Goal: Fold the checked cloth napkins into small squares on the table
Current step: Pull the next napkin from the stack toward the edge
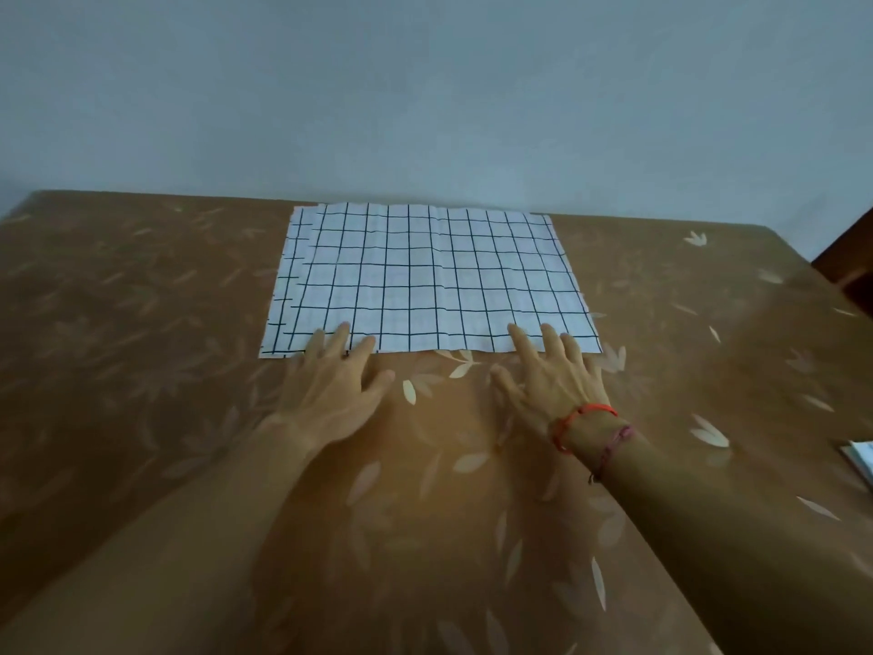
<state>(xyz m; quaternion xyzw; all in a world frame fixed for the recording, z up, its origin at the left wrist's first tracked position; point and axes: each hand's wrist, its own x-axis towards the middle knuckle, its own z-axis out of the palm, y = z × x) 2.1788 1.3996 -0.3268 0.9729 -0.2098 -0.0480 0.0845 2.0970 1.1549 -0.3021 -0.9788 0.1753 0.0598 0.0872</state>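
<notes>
I see the napkin (pixel 425 276) spread flat on the table (pixel 141 371). Left hand (pixel 338 380) and right hand (pixel 550 375) both released, straight fingers touching its near edge

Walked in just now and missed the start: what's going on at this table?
A person is working on a checked napkin spread on the brown leaf-patterned table. The left hand and right hand both rest, fingers straight, on its near edge, one toward each corner. A second layer shows along its left edge; it is not yet a small square.
</notes>
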